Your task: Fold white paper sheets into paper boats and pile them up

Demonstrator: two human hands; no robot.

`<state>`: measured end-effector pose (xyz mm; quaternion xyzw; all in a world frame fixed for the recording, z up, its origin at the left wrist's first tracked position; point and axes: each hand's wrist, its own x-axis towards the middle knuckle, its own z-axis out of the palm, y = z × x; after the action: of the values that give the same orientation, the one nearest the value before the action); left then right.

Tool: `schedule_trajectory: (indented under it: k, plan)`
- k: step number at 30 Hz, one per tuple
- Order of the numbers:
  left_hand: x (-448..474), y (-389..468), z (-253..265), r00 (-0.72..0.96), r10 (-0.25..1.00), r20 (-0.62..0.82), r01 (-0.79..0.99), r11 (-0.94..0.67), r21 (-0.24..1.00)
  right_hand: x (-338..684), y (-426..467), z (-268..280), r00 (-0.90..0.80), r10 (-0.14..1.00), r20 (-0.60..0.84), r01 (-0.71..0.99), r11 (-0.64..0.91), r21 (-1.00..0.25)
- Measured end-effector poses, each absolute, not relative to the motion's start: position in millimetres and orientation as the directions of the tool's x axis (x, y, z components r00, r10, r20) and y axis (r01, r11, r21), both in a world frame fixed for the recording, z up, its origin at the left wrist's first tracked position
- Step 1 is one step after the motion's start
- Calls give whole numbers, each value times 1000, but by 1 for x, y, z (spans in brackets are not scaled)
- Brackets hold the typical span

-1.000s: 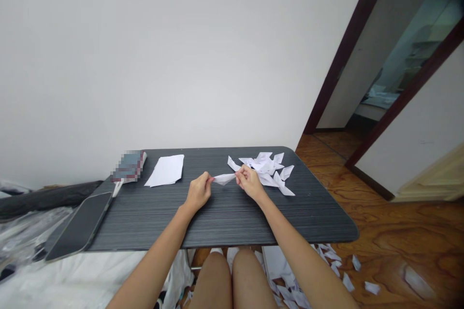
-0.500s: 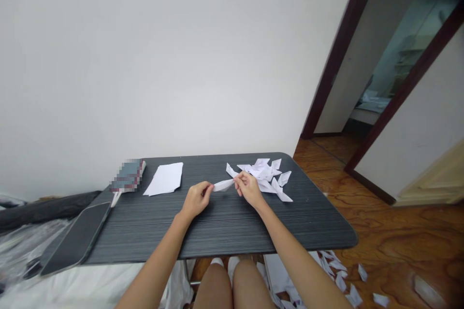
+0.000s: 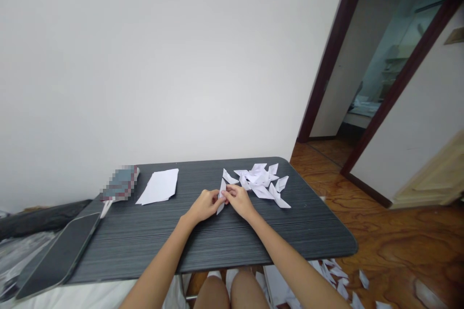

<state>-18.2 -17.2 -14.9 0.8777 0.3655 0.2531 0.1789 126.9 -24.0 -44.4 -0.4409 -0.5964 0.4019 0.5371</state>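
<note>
Between both hands is a folded white paper piece [image 3: 221, 188], held upright with its pointed ends toward and away from me. My left hand [image 3: 205, 206] pinches its left side, fingers closed. My right hand [image 3: 238, 199] grips the other side with thumb and fingertips. Just beyond my right hand lies a loose pile of similar folded paper pieces [image 3: 261, 178], with one separate folded piece [image 3: 229, 177] at its left. A stack of white paper sheets [image 3: 159, 186] rests farther left on the dark table [image 3: 145, 236].
At the table's left stand a partly blurred book-like item [image 3: 121, 183] and a flat dark panel [image 3: 61, 256]. More folded papers [image 3: 339, 275] lie on the wooden floor below the right front edge. A white wall [image 3: 174, 58] rises behind the table; a doorway is at right.
The folded paper has turned from lying sideways between my hands to pointing away from me. My hands have come closer together, and the view has shifted slightly.
</note>
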Motion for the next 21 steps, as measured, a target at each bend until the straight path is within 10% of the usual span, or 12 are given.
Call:
schedule_trajectory:
  k: [6, 21]
  plan:
    - [-17, -23, -15, 652, 692, 308, 470, -689, 552, 130, -28, -43, -2, 903, 429, 385, 397, -833]
    - [-16, -18, -23, 605, 717, 346, 213, -565, 797, 128, -37, -40, 60, 920, 387, 250, 361, -898]
